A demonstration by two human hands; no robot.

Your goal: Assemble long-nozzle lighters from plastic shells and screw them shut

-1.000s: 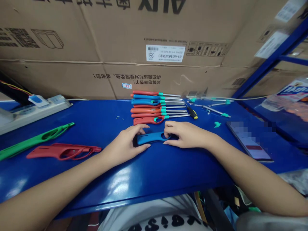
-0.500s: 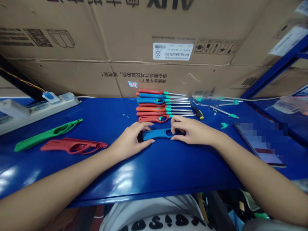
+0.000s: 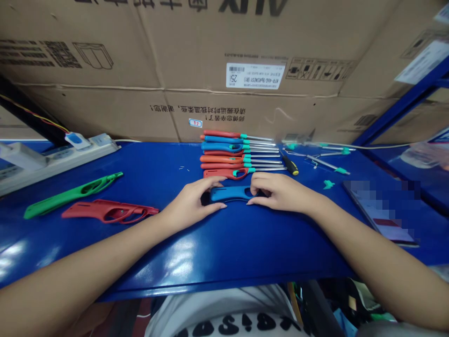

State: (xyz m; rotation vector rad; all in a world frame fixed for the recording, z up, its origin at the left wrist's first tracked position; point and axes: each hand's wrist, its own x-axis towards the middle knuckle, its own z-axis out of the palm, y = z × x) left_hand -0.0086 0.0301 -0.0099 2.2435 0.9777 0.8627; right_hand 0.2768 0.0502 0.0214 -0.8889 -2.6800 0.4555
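Note:
A blue lighter casing [image 3: 229, 193] lies low over the blue table between my two hands. My left hand [image 3: 194, 201] grips its broad end, thumb on the near side and fingers on the far side. At the end with the trigger opening, my right hand [image 3: 275, 192] pinches the casing with bent fingers; its tip is hidden there. Just beyond, a row of several gas lighters [image 3: 224, 159] in red, blue and orange points its metal tubes to the right. A green casing [image 3: 70, 195] and a red casing [image 3: 108, 212] rest beside my left forearm.
A screwdriver [image 3: 290, 164] with a black and yellow handle lies by the metal tubes. Loose tubes with green parts [image 3: 333, 164] are scattered at the right, near a phone-like flat device [image 3: 380, 215]. A power strip [image 3: 100, 144] stands at left; a cardboard box [image 3: 196, 56] walls the back.
The view has shifted slightly. Both hands keep their hold on the blue casing, and my right hand sits slightly lower against its end.

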